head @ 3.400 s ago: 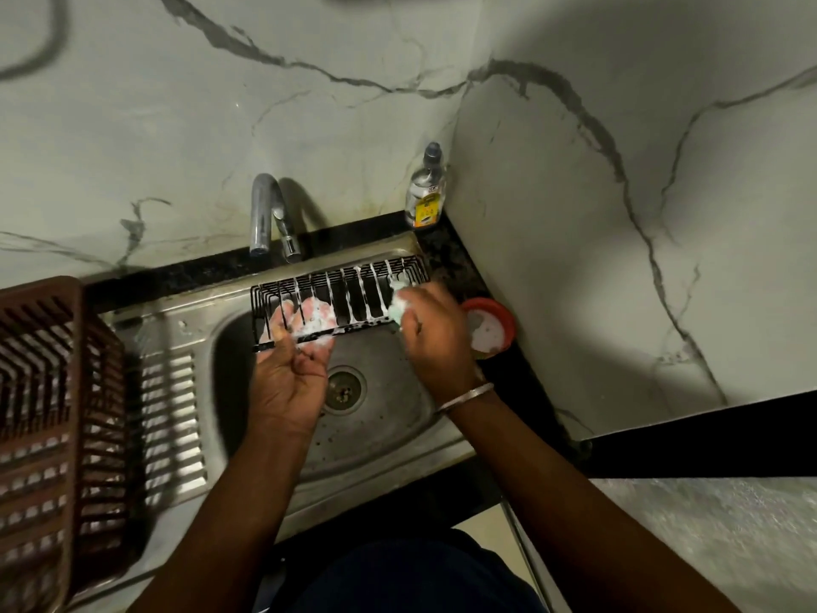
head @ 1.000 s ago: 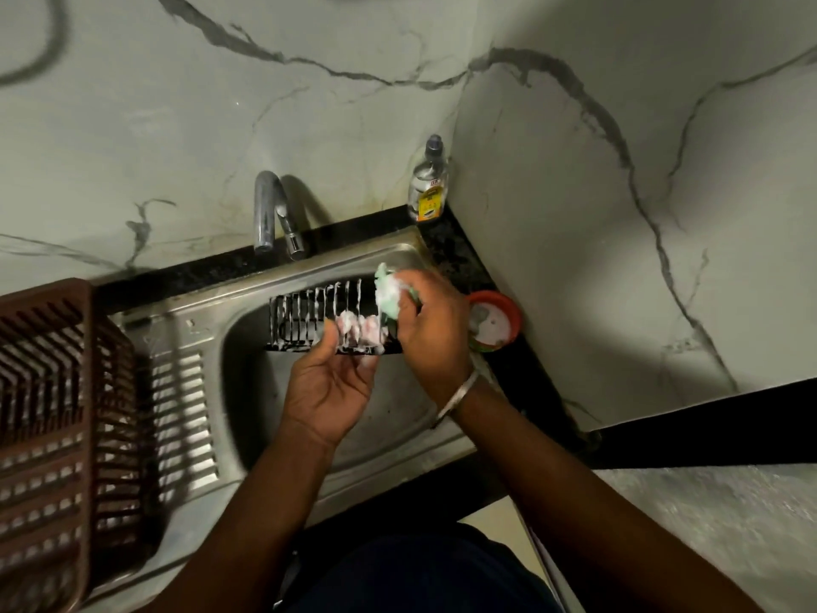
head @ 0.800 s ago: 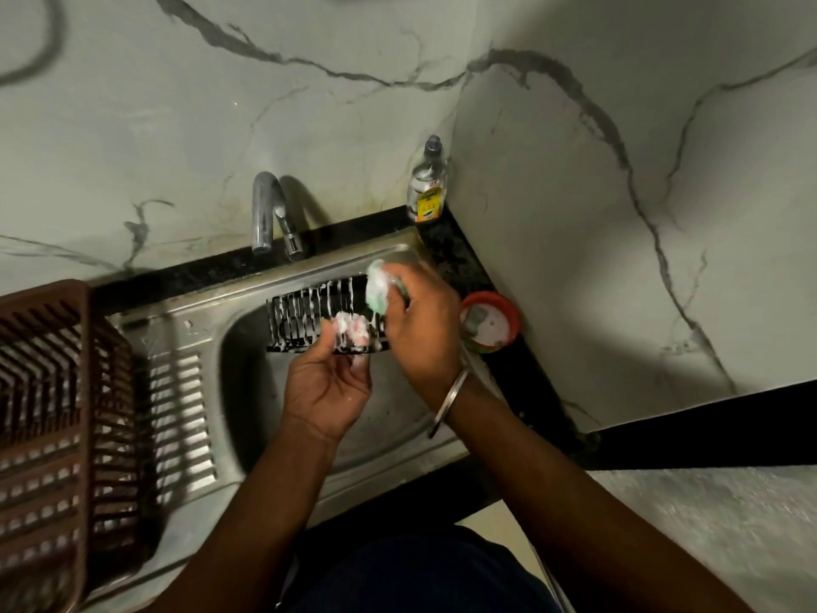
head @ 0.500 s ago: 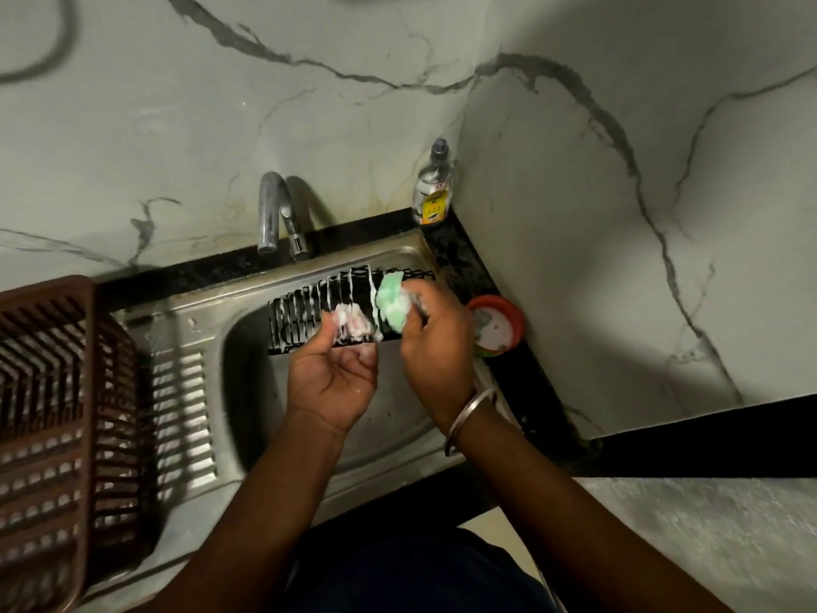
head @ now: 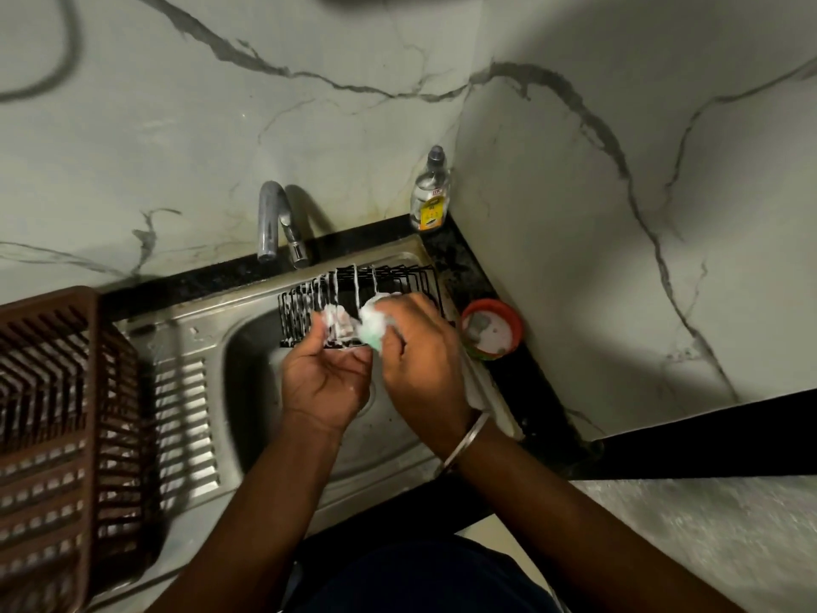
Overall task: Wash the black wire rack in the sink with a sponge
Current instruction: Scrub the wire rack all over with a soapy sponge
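The black wire rack (head: pixel 389 283), streaked with white foam, is held above the steel sink (head: pixel 247 347) near its back edge. My left hand (head: pixel 325 382) grips the rack's near edge from below, its fingers covered in suds. My right hand (head: pixel 420 360) is closed on a green foamy sponge (head: pixel 370 331) and presses it against the rack's front side, right beside my left fingers. The rack's lower right part is hidden behind my hands.
A chrome tap (head: pixel 276 225) stands behind the sink. A clear soap bottle (head: pixel 431 192) is in the corner. A round red-rimmed soap tub (head: pixel 491 329) sits on the black counter to the right. A brown plastic basket (head: pixel 57 435) stands on the left drainboard.
The rack has been turned in my hands from lying flat to tilted up. My right hand has slid the sponge down from the rack's top edge to its near front side.
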